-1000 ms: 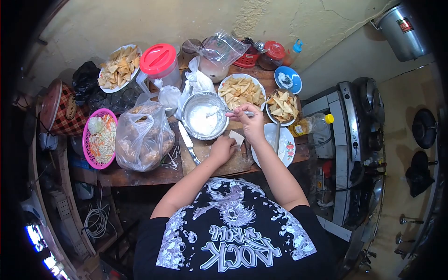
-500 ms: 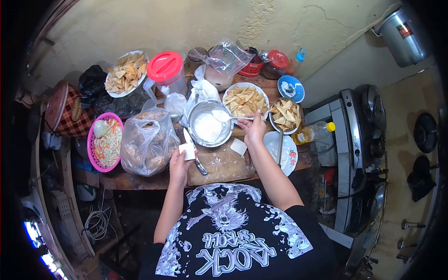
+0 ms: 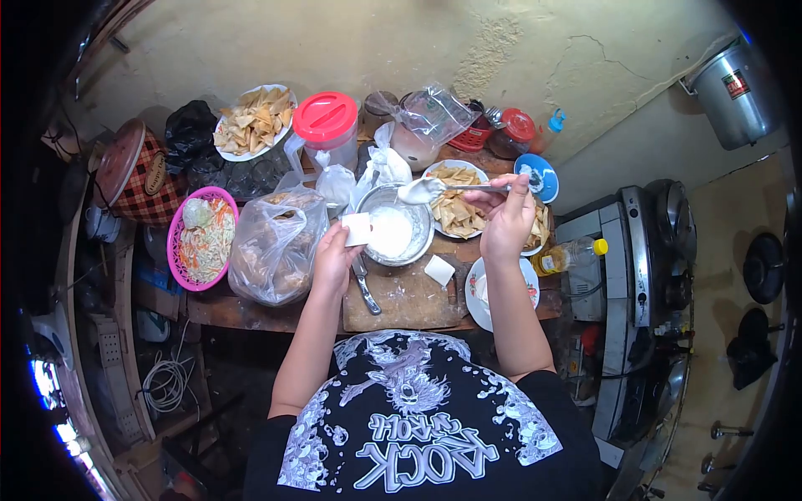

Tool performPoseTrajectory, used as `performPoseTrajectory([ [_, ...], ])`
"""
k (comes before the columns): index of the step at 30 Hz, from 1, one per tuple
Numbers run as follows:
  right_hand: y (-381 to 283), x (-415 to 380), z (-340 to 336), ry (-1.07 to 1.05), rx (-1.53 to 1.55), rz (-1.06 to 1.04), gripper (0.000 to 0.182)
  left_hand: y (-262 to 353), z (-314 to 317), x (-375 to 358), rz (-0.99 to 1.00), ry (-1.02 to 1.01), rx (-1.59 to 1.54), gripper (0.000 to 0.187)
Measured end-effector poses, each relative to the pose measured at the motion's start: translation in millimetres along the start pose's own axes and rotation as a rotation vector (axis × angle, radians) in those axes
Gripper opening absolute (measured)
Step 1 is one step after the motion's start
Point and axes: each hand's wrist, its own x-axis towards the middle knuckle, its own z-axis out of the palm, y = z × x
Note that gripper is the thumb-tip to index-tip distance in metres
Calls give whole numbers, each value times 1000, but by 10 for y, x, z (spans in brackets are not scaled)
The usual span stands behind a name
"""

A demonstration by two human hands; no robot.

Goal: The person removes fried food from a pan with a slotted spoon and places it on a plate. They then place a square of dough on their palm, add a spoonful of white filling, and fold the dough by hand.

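left hand (image 3: pixel 334 257) pinched an unfilled wrapper (image 3: pixel 357 229); right hand (image 3: pixel 505 219) gripped a loaded spoon (image 3: pixel 434 190); three plates of folded pieces (image 3: pixel 455 209) done.

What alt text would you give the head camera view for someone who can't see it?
A person's right hand lifts a spoon of white paste over a metal bowl; the left hand holds a small white wrapper square. Plates of fried triangles crowd the table.
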Motion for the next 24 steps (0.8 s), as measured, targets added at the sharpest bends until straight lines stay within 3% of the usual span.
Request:
performPoseTrajectory([
  [3,18,24,-12,2,-43,-36,39,28,-33,20,-1,92,-13,36],
  [12,244,-4,-209,-83,-125,-83,39,-32,-132,221,-6,70,-31,34],
  [18,-77,-28,-89,-140,-101,-168,40,39,69,353,-283,-108,-72,36],
  [24,-297,-130,41,-237,-137,-263,43,90,292,319,-396,-222,-164,44],
])
